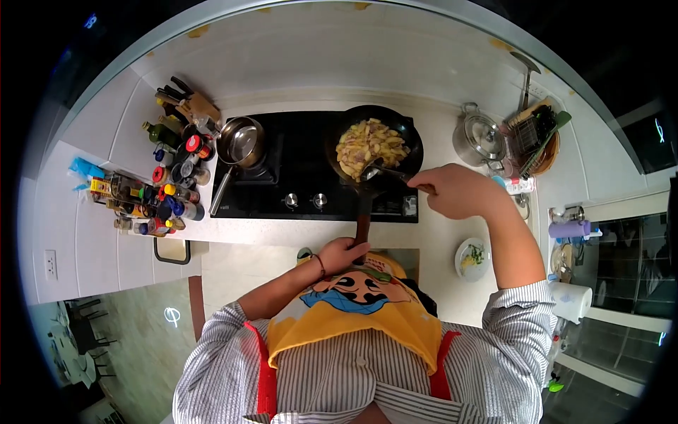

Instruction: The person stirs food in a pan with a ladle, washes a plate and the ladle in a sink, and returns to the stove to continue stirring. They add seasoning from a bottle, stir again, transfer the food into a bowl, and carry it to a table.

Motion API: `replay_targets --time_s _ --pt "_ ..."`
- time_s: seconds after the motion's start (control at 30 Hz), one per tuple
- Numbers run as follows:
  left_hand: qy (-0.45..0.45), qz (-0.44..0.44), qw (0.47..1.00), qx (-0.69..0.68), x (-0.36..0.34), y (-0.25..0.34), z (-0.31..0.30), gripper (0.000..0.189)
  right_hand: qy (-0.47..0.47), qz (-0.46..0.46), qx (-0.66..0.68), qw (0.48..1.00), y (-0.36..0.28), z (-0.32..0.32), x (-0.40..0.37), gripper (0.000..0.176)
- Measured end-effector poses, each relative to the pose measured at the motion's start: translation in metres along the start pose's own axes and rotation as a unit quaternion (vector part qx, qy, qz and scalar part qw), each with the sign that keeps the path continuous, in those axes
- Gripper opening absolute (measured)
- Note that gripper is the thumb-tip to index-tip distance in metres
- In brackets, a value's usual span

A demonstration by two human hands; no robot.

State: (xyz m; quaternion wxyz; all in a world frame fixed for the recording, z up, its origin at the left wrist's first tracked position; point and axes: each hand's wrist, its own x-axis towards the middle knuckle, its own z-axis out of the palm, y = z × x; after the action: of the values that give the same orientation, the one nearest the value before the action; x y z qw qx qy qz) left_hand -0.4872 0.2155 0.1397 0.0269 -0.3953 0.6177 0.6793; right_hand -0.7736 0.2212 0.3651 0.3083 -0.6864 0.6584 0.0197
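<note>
A dark wok full of yellowish food pieces sits on the right part of the black stove. Its wooden handle points toward me, and my left hand is wrapped round the handle's near end. My right hand, right of the wok, grips the handle of a metal spatula. The spatula's head rests in the food at the wok's near side. The tips of some fingers on my right hand are hidden.
On the stove's left stands a steel saucepan. Bottles and jars crowd the left counter near a knife block. A lidded pot and a utensil basket stand right; a plate with chopped food lies nearer me.
</note>
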Motion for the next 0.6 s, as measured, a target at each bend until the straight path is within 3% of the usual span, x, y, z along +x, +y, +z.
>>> replay_targets --time_s 0.17,0.23,0.27,0.33,0.37,0.53,0.6 --pt "-0.005 -0.012 1.000 0.009 0.003 -0.003 -0.002 0.053 -0.065 0.025 0.151 0.986 -0.029 -0.025 0.003 0.040" --pt "-0.010 -0.009 1.000 0.026 0.004 -0.005 -0.003 0.054 0.036 -0.117 0.067 0.990 -0.022 -0.001 0.025 0.036" --pt "-0.004 -0.008 1.000 0.015 0.004 -0.007 -0.003 0.054 0.028 -0.123 0.060 0.990 -0.024 0.008 0.033 0.036" --pt "-0.009 0.025 0.999 0.033 0.003 -0.011 -0.006 0.058 0.163 -0.128 0.054 0.977 -0.032 0.020 0.046 0.029" --pt "-0.002 0.026 0.999 0.022 0.002 -0.011 -0.006 0.058 0.187 -0.123 0.081 0.971 -0.037 0.020 0.049 0.025" --pt "0.001 0.035 0.995 0.093 0.004 -0.016 -0.010 0.068 0.217 -0.169 0.094 0.957 -0.052 0.030 0.080 0.027" --pt "0.001 0.036 0.996 0.081 0.005 -0.019 -0.010 0.069 0.208 -0.135 0.085 0.965 -0.054 0.033 0.096 0.026"
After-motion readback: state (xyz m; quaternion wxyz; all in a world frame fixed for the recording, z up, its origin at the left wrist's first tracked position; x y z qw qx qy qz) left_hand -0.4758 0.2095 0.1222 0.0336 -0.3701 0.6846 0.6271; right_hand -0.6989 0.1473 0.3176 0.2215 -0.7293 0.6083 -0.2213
